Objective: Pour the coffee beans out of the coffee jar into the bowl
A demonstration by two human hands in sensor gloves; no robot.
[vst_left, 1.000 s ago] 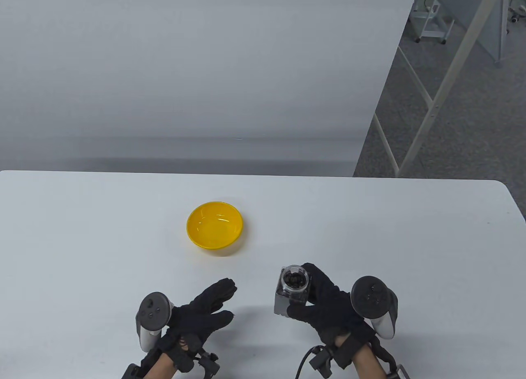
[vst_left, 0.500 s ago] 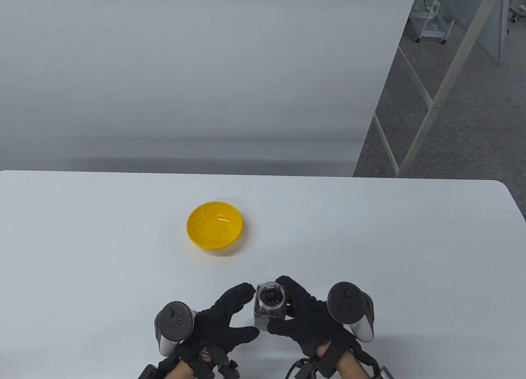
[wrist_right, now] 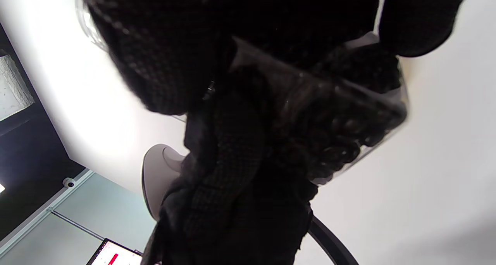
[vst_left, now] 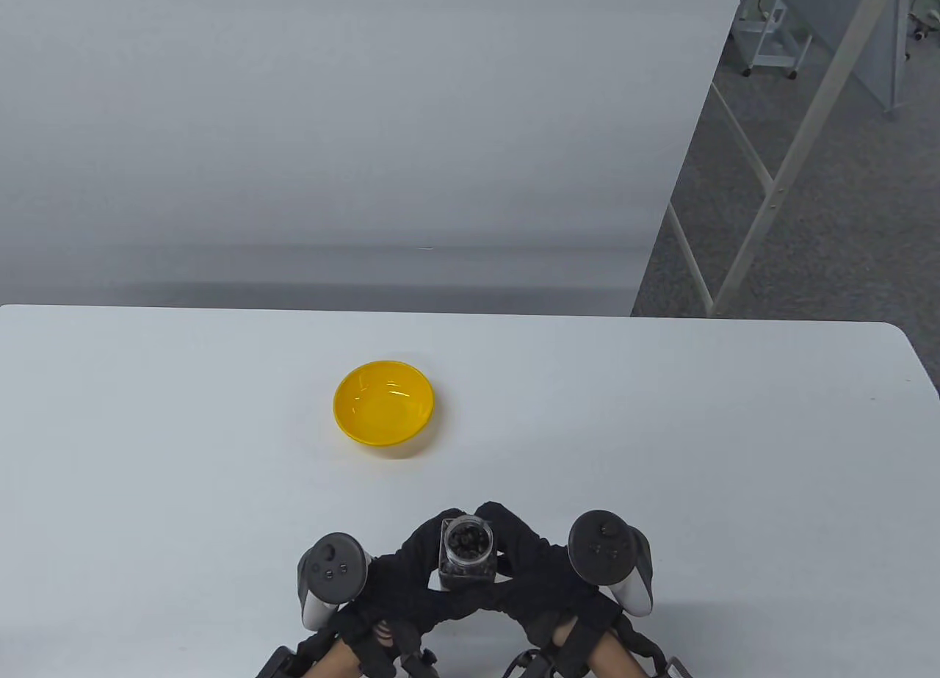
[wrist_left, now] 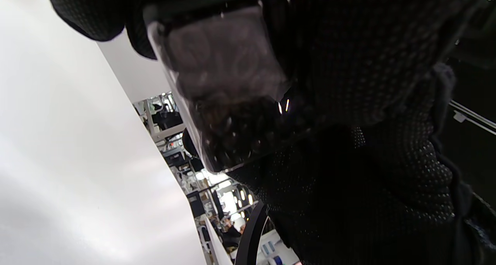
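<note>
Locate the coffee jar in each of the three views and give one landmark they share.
Table view: coffee jar at bottom centre, between both gloved hands.
Left wrist view: upper centre, against the black glove.
Right wrist view: centre right, beans visible through its wall.
Shared landmark: the white table.

the table view is evenly and softly lit, sharp across the frame. the surface (vst_left: pixel 661 428) looks pale and matte, with faint shadows beside the bowl (vst_left: pixel 384 402), which carries small glints inside. both wrist views are high in contrast: the gloves go almost black, the white behind blows out, and the jar (wrist_left: pixel 224 86) up close looks soft and smeared.
</note>
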